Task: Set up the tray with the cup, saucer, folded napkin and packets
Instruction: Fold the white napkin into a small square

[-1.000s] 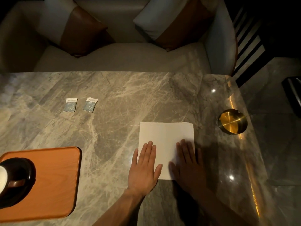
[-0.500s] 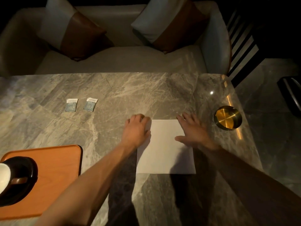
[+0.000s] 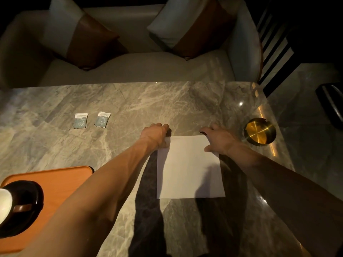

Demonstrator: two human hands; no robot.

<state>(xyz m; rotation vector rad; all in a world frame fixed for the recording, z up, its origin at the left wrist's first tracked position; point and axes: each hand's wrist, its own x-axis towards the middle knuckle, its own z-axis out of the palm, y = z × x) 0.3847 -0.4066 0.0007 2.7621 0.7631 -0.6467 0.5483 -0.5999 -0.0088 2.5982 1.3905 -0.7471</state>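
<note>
A white napkin lies flat on the marble table. My left hand curls over its far left corner and my right hand over its far right corner; both seem to pinch the far edge. Two small teal packets lie side by side at the left. An orange tray sits at the near left, carrying a dark saucer with a white cup on it, partly cut off by the frame edge.
A brass ashtray stands near the table's right edge, close to my right hand. Beyond the far edge is a pale sofa with two cushions. The floor drops away to the right.
Both hands slid from the napkin's near edge up to its far corners, and their fingers have curled onto the far edge. The napkin stays flat in place.
</note>
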